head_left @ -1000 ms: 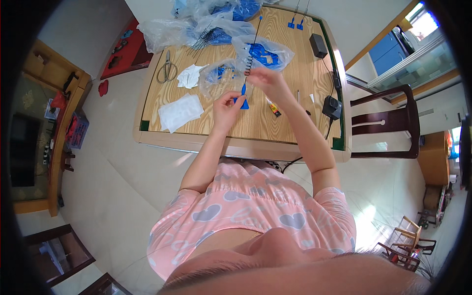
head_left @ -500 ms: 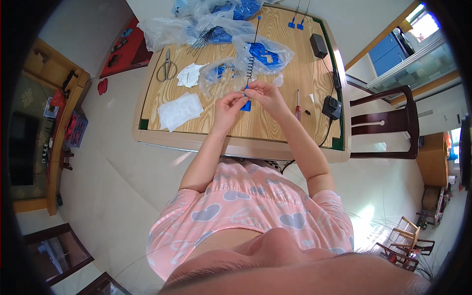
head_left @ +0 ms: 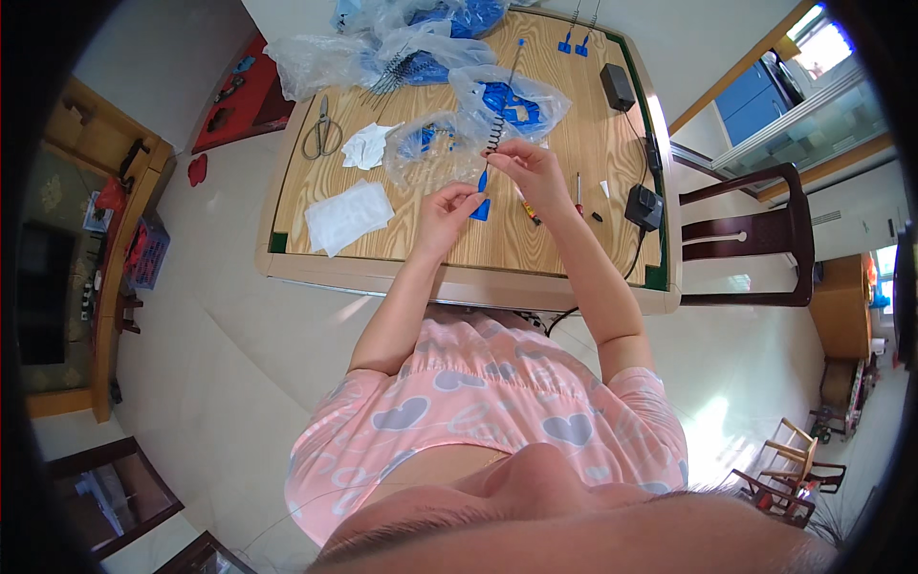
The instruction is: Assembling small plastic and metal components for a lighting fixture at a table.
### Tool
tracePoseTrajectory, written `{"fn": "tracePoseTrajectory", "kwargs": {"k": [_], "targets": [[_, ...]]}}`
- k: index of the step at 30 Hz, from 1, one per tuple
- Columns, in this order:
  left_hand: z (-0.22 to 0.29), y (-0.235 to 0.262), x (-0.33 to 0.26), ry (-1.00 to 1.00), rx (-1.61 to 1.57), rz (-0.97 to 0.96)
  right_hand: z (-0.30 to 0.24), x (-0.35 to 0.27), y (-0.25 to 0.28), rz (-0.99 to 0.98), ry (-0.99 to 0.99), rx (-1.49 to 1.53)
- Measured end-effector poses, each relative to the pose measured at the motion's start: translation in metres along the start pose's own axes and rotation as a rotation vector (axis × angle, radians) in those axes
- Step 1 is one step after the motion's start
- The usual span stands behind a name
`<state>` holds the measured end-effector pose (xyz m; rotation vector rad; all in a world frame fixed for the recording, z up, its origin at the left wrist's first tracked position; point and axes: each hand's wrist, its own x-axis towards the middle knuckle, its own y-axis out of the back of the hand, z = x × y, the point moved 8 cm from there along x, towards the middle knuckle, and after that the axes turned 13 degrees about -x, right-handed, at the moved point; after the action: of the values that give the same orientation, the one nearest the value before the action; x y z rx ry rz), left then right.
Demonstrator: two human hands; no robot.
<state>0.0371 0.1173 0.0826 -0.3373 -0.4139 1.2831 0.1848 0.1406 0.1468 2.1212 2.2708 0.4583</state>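
Note:
A black spring-coiled wire antenna (head_left: 496,132) stands upright and leans slightly right, with a small blue tip at its top. Its lower end meets a blue plastic base (head_left: 480,209) with a flat square foot. My left hand (head_left: 443,222) is closed, pinching the blue base around its narrow neck. Higher up, my right hand (head_left: 537,179) pinches the black wire just below the coil. A small yellow-and-red object (head_left: 527,207) lies beside my right wrist, partly hidden by it.
Clear bags with blue parts (head_left: 516,103) lie beyond my hands. Scissors (head_left: 322,134), crumpled tissue (head_left: 365,148) and a white packet (head_left: 348,216) are on the left. A screwdriver (head_left: 579,203), black adapter (head_left: 619,88) and black device (head_left: 644,208) sit on the right. Two similar blue-based pieces (head_left: 573,46) stand far right.
My right hand has moved up from the blue base to the wire below the coil. The antenna leans more to the right. My left hand stays on the base.

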Motion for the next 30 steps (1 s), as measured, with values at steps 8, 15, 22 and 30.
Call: {"fn": "tracePoseTrajectory", "kwargs": {"k": [8,15,22,30], "targets": [[0.001,-0.006,0.001,0.021,-0.070,-0.013,-0.004,0.004,-0.002,0.013,0.024,-0.053],[-0.020,-0.012,-0.008,0.410,-0.485,-0.184,0.001,0.000,-0.001,0.010,0.082,-0.137],[-0.035,-0.008,-0.010,0.512,-0.660,-0.185,0.000,-0.005,-0.001,0.024,0.081,-0.188],[-0.038,-0.001,0.000,0.390,-0.509,-0.079,-0.004,-0.002,0.004,0.089,0.118,-0.337]]}}
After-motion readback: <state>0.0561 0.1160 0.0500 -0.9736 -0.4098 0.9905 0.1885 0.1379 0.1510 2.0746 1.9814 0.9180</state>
